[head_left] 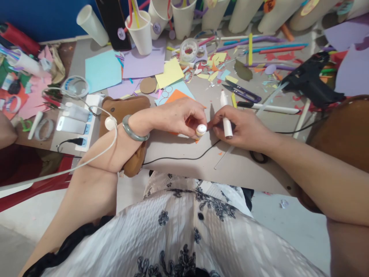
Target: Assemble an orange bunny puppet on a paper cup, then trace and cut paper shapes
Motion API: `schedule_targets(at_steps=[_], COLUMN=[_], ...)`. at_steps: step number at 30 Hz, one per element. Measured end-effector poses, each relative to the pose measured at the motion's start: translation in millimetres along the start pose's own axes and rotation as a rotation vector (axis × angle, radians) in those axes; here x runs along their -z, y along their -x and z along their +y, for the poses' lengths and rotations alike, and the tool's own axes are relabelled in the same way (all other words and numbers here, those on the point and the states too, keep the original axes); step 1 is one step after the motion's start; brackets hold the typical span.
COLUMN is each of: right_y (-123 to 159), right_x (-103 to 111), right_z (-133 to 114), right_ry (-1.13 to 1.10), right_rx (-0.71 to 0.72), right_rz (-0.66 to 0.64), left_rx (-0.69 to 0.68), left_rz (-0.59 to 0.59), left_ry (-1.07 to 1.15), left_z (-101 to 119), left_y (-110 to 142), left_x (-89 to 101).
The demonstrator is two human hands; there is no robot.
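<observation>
Between the thumb and fingers of my left hand (187, 117) is a small round piece (201, 129) with a white top and a yellowish side; its exact kind is unclear. My right hand (239, 125) is closed around a white marker (227, 125) with a dark brown end, held upright between the fingers. The fingertips of both hands nearly meet over the table. Under my left hand lies orange paper (176, 95), partly hidden by the hand. Purple-handled thread snips (242, 92) and a black-and-white pen (268, 107) rest just beyond my right hand.
Paper cups (140, 32) line the back. A black glue gun (314, 79) stands at right with its cord crossing the table. Paper scraps (215, 63), a tape roll (188, 50) and coloured sheets (103, 71) cover the far side. A power strip (90, 119) and brown bag (127, 105) are left.
</observation>
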State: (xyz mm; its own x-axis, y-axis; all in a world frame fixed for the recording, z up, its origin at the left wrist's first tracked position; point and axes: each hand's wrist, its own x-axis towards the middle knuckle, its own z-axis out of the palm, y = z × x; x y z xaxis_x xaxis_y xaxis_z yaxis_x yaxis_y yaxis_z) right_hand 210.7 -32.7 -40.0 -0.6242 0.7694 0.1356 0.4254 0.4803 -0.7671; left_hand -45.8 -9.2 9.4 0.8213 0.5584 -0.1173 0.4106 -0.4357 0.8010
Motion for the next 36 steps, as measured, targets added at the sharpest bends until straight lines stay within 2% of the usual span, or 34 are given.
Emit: schedule_targets(at_steps=[15,22,28,31,33,36], right_y=[-0.6,-2.2,-2.5,-1.7,0.0,6.6], right_x=[-1.1,-0.9,0.5,-0.7,-0.2,8.2], right_z=[2.2,0.9,3.6,1.1,-5.6,-18.3], right_ry=[0.018,-0.009,0.02,0.064,0.091,0.032], right_rx=[0.009,0.045,0.081,0.108,0.108,0.023], right_rz=[0.011,0.013,0.014,0.076,0.182,0.36], left_rx=[-0.001,0.004,-0.005,-0.015,-0.015,-0.012], left_rz=[-0.018,0.007,-0.023,-0.012,-0.023,-0.041], left_ry=[-0.01,0.038,0.049,0.059,0.058,0.065], left_z=[2.4,3.5,6.3,5.7,5.4,6.0], left_y=[-0.9,-1.3,-0.4,0.0,0.2,0.8], left_x=[-1.2,-2.5,-4.0,-4.4,-4.1,-3.3])
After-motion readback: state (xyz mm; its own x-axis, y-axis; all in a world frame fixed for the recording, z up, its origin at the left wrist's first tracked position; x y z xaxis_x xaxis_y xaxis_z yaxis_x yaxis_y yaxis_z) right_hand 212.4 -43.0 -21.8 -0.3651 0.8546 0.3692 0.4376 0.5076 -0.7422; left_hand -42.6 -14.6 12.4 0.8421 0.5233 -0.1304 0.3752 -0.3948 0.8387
